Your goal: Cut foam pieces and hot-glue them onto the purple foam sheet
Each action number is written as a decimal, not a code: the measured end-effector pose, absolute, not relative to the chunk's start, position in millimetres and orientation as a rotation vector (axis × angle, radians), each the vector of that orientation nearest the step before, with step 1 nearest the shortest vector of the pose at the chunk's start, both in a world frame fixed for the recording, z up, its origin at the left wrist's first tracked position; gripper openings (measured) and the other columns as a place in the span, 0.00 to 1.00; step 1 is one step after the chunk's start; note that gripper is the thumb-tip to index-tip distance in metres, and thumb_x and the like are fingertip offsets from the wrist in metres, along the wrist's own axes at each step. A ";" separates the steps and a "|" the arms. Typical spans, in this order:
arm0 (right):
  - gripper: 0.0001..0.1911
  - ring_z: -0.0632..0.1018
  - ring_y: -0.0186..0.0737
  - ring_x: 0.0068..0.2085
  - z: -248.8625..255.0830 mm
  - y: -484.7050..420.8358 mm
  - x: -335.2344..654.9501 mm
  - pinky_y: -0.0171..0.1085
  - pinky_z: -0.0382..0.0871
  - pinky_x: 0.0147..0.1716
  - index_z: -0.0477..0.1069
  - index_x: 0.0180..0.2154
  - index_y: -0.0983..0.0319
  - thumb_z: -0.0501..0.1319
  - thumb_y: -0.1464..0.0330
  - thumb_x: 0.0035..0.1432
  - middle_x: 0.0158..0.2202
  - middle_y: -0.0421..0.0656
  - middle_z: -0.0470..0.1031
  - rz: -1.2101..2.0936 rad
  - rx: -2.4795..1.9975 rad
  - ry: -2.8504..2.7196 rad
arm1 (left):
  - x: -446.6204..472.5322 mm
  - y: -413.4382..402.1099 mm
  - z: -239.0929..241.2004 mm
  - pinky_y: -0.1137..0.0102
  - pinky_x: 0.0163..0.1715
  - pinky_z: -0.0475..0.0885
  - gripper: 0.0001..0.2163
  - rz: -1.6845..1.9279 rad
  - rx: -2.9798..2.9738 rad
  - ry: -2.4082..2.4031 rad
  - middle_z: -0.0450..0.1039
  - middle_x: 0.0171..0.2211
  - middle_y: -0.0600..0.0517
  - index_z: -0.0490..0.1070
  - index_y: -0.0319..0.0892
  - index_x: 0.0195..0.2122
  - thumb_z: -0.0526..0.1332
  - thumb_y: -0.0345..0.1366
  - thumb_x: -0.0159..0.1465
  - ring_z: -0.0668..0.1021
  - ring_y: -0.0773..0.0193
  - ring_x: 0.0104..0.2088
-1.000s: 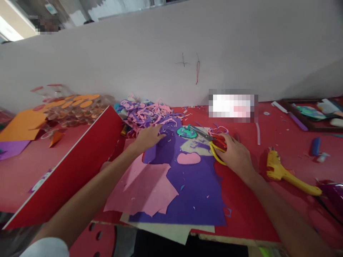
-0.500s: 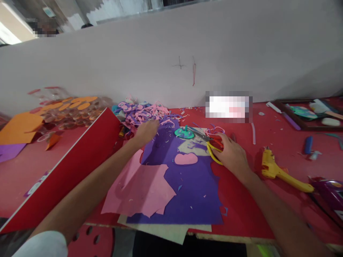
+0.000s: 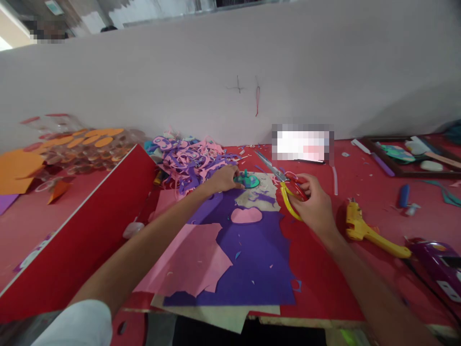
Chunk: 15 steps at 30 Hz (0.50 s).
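Observation:
My right hand (image 3: 317,202) is closed round the handles, one yellow and one red, of a pair of scissors (image 3: 275,171). Their blades point up and to the left above the table. My left hand (image 3: 224,179) has its fingers bent at the left edge of a teal foam cut-out (image 3: 250,180) with purplish spots; the fingertips are partly hidden. Beneath it lies a cream sheet (image 3: 268,198) with ragged purple bits. A pink cloud-shaped foam piece (image 3: 247,216) rests on the purple foam sheet (image 3: 259,262), and a cut pink sheet (image 3: 190,257) overlaps that sheet at left.
Pink and purple scraps (image 3: 190,158) are heaped behind my left hand. A red board (image 3: 108,226) stands slanted at left, with orange discs (image 3: 104,142) beyond it. A yellow glue gun (image 3: 374,235), a purple device (image 3: 437,264) and a dark tray (image 3: 399,168) lie at right.
My left hand has moved right, from beside the scrap heap to the teal cut-out. The scissors have swung upward, their blades away from the cut-out. More scraps lie over the purple sheet's back part.

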State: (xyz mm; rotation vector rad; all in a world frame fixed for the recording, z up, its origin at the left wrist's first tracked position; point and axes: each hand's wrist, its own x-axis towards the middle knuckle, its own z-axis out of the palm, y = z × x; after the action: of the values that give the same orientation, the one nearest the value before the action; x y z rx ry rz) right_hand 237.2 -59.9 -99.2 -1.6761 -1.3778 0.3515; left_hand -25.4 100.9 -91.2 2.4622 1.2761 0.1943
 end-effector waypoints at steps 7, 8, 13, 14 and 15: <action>0.30 0.78 0.46 0.34 -98.5 -59.5 238.2 0.43 0.72 0.35 0.71 0.54 0.58 0.68 0.51 0.54 0.36 0.45 0.78 0.345 -1.659 -1.353 | -44.4 123.1 -72.0 0.68 0.37 0.71 0.12 0.281 2.407 1.297 0.77 0.35 0.52 0.75 0.41 0.42 0.67 0.36 0.57 0.76 0.62 0.34; 0.30 0.78 0.46 0.33 -98.2 -59.6 237.7 0.42 0.72 0.35 0.71 0.54 0.57 0.68 0.51 0.54 0.36 0.45 0.78 0.347 -1.653 -1.353 | -52.0 126.2 -67.0 0.67 0.40 0.72 0.12 0.326 2.404 1.356 0.77 0.37 0.51 0.75 0.40 0.43 0.67 0.35 0.58 0.77 0.61 0.36; 0.28 0.77 0.44 0.32 -97.2 -60.2 234.4 0.42 0.73 0.34 0.72 0.52 0.58 0.68 0.49 0.54 0.35 0.44 0.77 0.377 -1.606 -1.356 | -92.6 128.7 -49.5 0.49 0.60 0.63 0.15 0.690 2.413 1.729 0.70 0.54 0.40 0.69 0.40 0.54 0.57 0.28 0.66 0.67 0.42 0.61; 0.28 0.77 0.44 0.32 -97.6 -60.1 233.8 0.42 0.73 0.34 0.72 0.51 0.58 0.68 0.49 0.54 0.35 0.44 0.77 0.379 -1.603 -1.354 | -96.4 125.2 -49.9 0.49 0.62 0.60 0.15 0.721 2.430 1.733 0.68 0.56 0.39 0.69 0.40 0.54 0.55 0.28 0.67 0.64 0.41 0.63; 0.28 0.77 0.43 0.32 -98.1 -59.9 233.3 0.41 0.73 0.34 0.71 0.49 0.57 0.68 0.49 0.53 0.36 0.44 0.77 0.378 -1.603 -1.345 | -97.3 120.1 -51.9 0.49 0.62 0.60 0.15 0.726 2.455 1.706 0.67 0.58 0.39 0.70 0.41 0.54 0.54 0.28 0.68 0.64 0.42 0.64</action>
State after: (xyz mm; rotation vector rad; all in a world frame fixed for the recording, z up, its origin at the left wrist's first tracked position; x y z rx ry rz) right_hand 233.3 -59.9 -98.1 -1.6031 -1.3449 0.3779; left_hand -97.3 120.1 -51.9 2.4552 1.7062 0.7256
